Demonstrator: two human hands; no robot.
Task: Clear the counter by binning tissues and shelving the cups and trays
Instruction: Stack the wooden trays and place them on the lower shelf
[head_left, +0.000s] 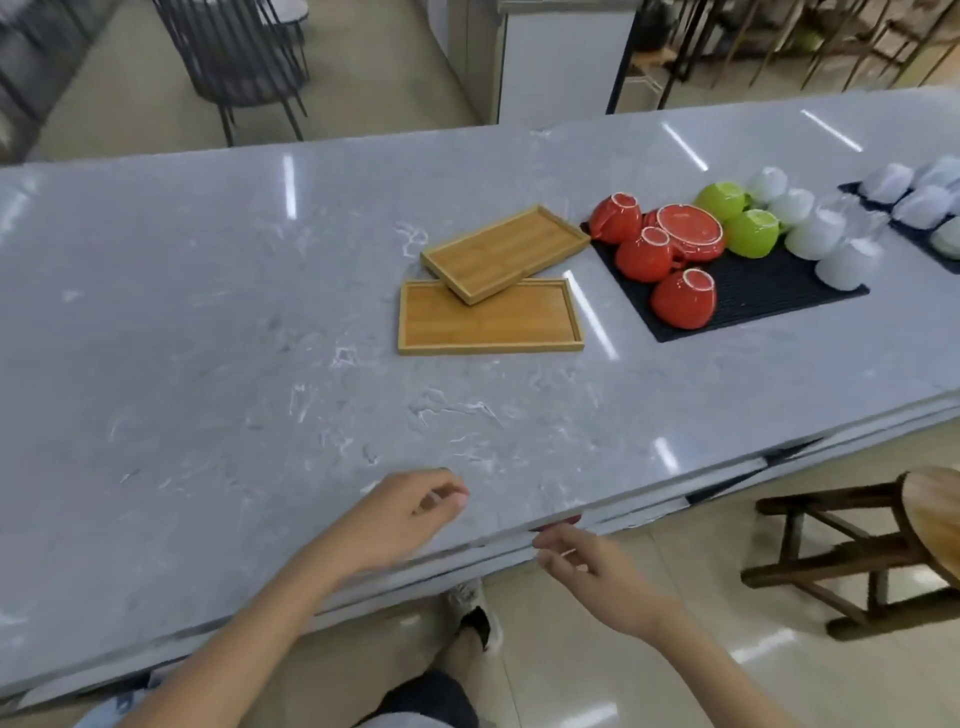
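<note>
The left hand (410, 512) hovers over the near edge of the glossy grey marble-patterned bench (208, 338), fingers loosely curled and empty, thumb and fingertips close together without gripping anything. The right hand (587, 569) hangs just off the bench's front edge, over the tiled floor, also empty, with fingers relaxed and slightly spread.

Well ahead of both hands, across bare stone, lie two shallow rectangular bamboo trays with raised rims. The nearer flat tray (491, 319) rests directly on the bench; the second tray (504, 252) sits skewed on top of it, overlapping its far edge and tilted.

Just right of the trays, further from the right hand, a dark ribbed rubber mat (758, 301) carries upturned glazed ceramic cups: four rounded red cups (683, 301) grouped around a stack of red saucers (688, 228), then two lime-green cups (753, 234) behind, then a row of white cups (815, 236). Further right, a second dark mat (906, 234) holds more white cups, blurred at the frame edge.

A round-topped wooden stool (930, 519) stands on the floor right of the right hand.
</note>
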